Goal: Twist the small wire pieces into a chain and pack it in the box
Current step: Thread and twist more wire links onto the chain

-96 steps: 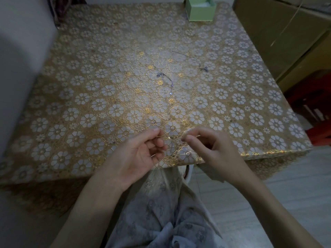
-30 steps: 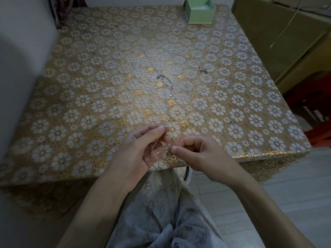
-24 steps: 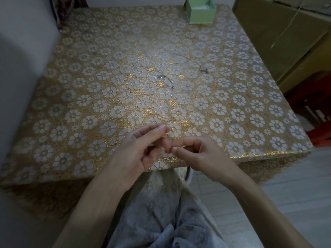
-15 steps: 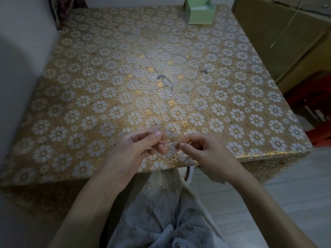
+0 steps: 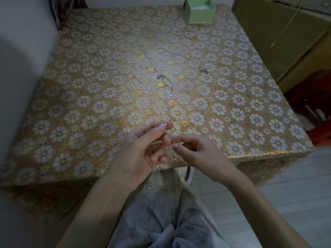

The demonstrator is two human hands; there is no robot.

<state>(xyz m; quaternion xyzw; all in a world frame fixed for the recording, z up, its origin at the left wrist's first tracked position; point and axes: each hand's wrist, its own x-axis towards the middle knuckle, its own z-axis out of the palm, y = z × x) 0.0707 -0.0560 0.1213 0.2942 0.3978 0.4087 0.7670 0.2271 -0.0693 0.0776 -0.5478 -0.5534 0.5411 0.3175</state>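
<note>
while both hands meet over the table's near edge, a fine wire piece (image 5: 169,138) sits pinched between them.
head view: left hand (image 5: 143,149) and right hand (image 5: 195,149) each nip it at the fingertips; it looks light, springy and slippery, best held near its ends. green box (image 5: 199,10) stands at the far edge.

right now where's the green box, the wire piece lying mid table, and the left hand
green box (image 5: 199,15): head view, on its front wall at the table's far edge.
wire piece (image 5: 166,81): head view, on the curved middle of the strand.
left hand (image 5: 143,149): head view, on the palm.
</note>
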